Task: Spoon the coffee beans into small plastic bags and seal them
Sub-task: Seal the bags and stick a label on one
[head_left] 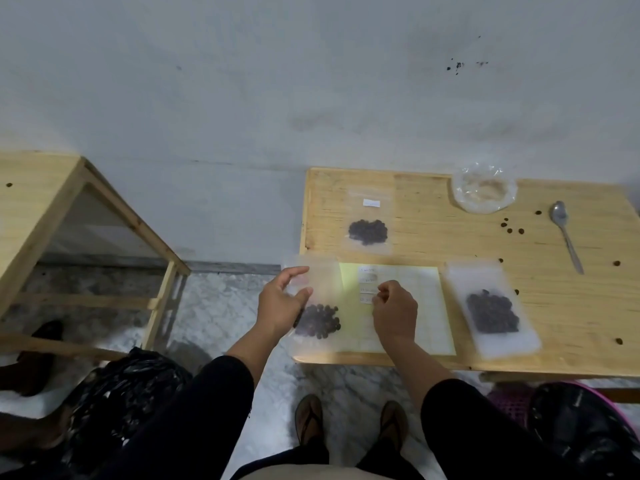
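While I watch through the head camera, I log: wooden table [433, 244], light, against a grey wall; on it a yellow label sheet [408, 327] at the near edge. Left hand [280, 306] grips a small plastic bag [317, 299] by its left side, thumb and fingers curled round the edge, coffee beans [320, 322] pooled in its lower half; bag overhangs the table's left corner, touching the sheet. Right hand [394, 311], fingertips pinched together over the white labels on the sheet; whether they hold one I cannot tell. Second filled bag [491, 306] lies flat right of the sheet; third filled bag [369, 220] further back. Spoon [566, 237], bowl up, far right, loose beans near it. Crumpled clear bag [485, 192] at the back edge
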